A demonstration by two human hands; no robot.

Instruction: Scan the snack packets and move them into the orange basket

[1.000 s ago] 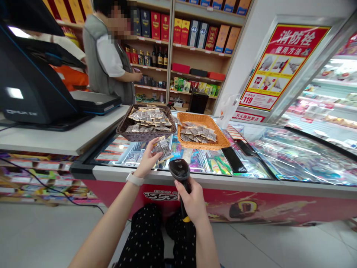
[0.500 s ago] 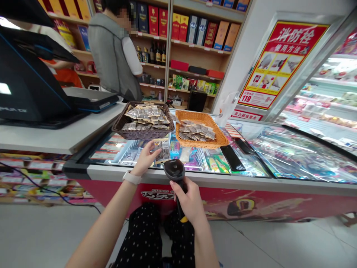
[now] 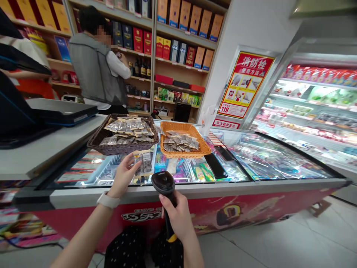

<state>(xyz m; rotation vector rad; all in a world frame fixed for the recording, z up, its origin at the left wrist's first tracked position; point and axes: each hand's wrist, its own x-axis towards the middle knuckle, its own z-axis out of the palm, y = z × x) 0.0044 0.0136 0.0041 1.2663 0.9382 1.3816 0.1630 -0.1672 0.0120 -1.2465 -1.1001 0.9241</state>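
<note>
1. The left hand (image 3: 126, 173) is pinching a small clear packet (image 3: 145, 163) by its left side, thumb and fingers narrowing on it
2. The packet is sitting over the freezer (image 3: 212, 188), left of its middle and near its near edge, just in front of the dark brown basket (image 3: 122, 149); whether it is touching the glass, I cannot tell
3. The packet is facing the wearer, its long axis seeming to run from near edge to far edge, slightly askew
4. The right hand (image 3: 177, 214) is wrapping around the handle of a black scanner (image 3: 163, 182), fingers curling firmly
5. The scanner is crossing in front of the freezer's near edge, its head pointing up and away from the wearer, its long axis sloping down and slightly right to a yellow tip
6. The scanner's front is facing out of sight, the right hand is covering mid-handle, the packet is partly hiding the left fingers, and its print is blurring beyond reading
</note>
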